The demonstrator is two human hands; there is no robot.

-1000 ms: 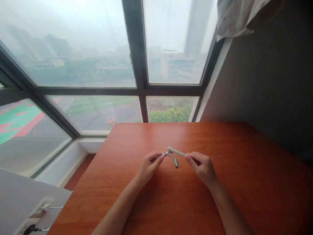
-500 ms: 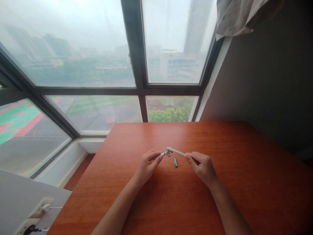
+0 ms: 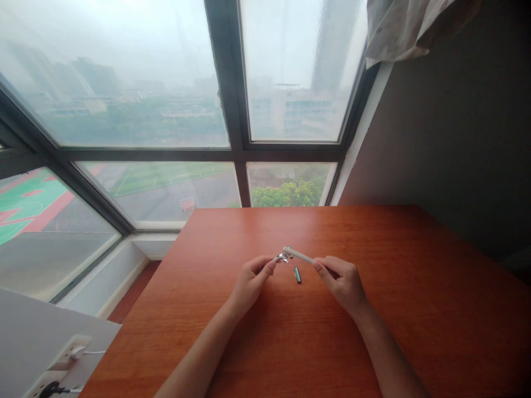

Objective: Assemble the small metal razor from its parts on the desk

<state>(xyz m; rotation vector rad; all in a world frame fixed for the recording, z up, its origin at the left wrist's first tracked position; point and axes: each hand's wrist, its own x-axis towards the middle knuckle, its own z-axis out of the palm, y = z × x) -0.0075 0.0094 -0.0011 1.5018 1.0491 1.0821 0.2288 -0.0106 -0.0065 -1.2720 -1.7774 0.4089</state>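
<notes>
Both my hands hover over the middle of a reddish wooden table (image 3: 415,309). My right hand (image 3: 342,282) pinches the near end of a slim white handle (image 3: 299,256) that points up and to the left. My left hand (image 3: 251,279) is closed on a small shiny metal piece (image 3: 282,258) that meets the white handle's far tip. Between my hands a small green and dark cartridge (image 3: 297,274) lies flat on the table, touched by neither.
A large window (image 3: 166,110) with dark frames stands behind the table's far edge. A grey wall (image 3: 456,138) runs along the right side. At the bottom left a white surface carries a power socket with a plugged cable (image 3: 70,354). Cloth (image 3: 410,27) hangs at the top right.
The metal piece in my left hand has shifted slightly toward the white handle's tip. Both hands stay almost where they were.
</notes>
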